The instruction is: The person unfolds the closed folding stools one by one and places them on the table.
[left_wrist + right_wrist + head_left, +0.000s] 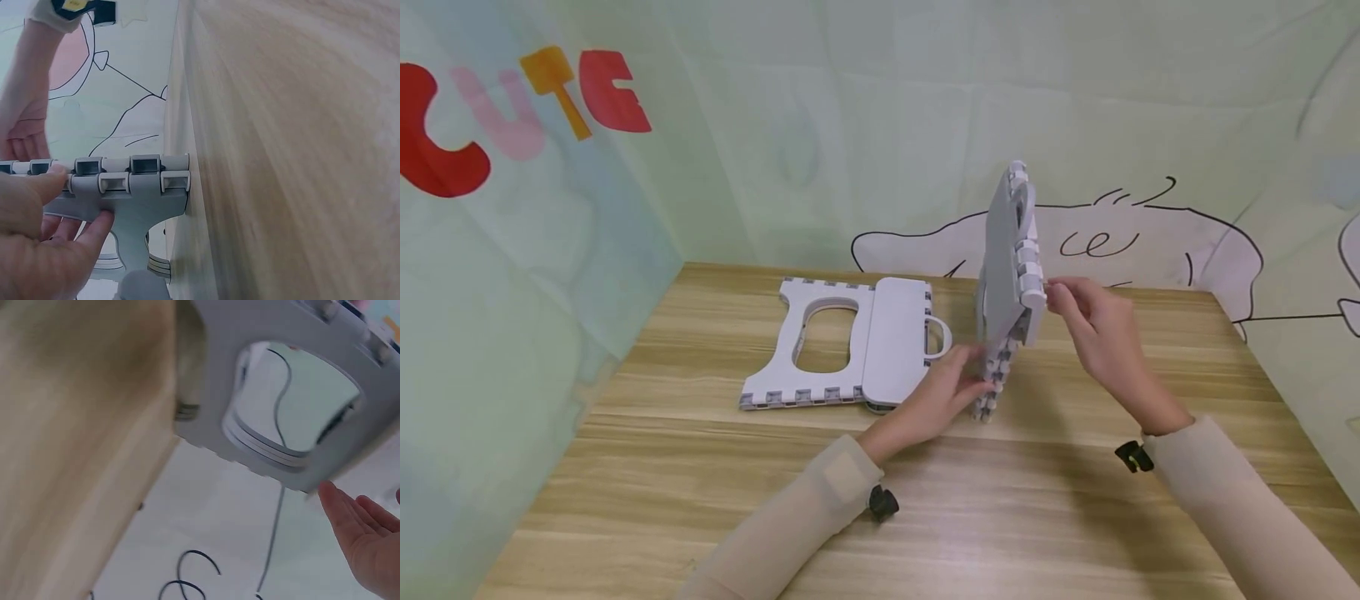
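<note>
Pale-grey plastic folding stool (1002, 258) on edge on wood-grain desk (970, 517), right of frame centre | left hand (934, 396) pinches its near edge | right hand (1101, 329) touches it, fingers fairly straight | flat pale-grey stool (897, 333) near centre

In the head view, the stool (1009, 250) hides some fingertips of the left hand (928, 402), and the edges cut off both sleeves (797, 517). In the right wrist view, the stool is blurred and the right hand (374, 550) cropped.
</note>
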Demonstrator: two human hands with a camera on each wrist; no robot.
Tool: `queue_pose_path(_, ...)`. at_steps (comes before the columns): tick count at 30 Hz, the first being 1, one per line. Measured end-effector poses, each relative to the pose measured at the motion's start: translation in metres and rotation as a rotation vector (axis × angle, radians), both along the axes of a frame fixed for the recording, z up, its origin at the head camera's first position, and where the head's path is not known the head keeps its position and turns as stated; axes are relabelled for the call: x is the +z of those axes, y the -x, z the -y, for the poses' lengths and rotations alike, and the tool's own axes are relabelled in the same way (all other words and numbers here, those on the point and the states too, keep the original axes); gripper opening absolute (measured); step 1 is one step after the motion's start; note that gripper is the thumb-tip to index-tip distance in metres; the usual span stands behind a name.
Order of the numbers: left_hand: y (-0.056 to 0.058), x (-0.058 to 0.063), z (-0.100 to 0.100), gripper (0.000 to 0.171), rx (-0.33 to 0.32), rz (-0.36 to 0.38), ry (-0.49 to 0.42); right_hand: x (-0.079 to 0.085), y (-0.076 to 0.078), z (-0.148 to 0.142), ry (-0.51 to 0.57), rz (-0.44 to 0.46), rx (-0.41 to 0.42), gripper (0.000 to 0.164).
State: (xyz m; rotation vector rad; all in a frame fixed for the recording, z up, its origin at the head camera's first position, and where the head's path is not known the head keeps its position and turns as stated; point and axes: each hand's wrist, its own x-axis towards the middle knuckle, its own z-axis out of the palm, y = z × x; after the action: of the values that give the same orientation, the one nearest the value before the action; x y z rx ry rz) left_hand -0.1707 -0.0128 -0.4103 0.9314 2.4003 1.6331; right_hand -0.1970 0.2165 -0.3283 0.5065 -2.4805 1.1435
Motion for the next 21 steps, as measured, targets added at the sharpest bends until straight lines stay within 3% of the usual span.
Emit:
queue_pose_path(7, 0.000, 0.000, 0.000, 0.048, 0.003, 0.021, 0.011, -0.030, -0.009, -0.005, 0.016, 0.118, 0.092, 0.033)
queue_pose_path(14, 0.001, -0.001, -0.001, 0.048, 0.001, 0.029, -0.010, -0.054, -0.020, -0.003, 0.087, 0.310, 0.300, 0.038)
queue_pose_path(18, 0.002, -0.003, -0.001, 0.048, -0.007, 0.024, -0.027, -0.064, -0.024, 0.002, 0.127, 0.335, 0.391, 0.042)
queue_pose_path(21, 0.001, -0.004, -0.001, 0.048, -0.006, 0.016, -0.033, -0.069, -0.025, 0.006, 0.170, 0.327, 0.414, 0.043)
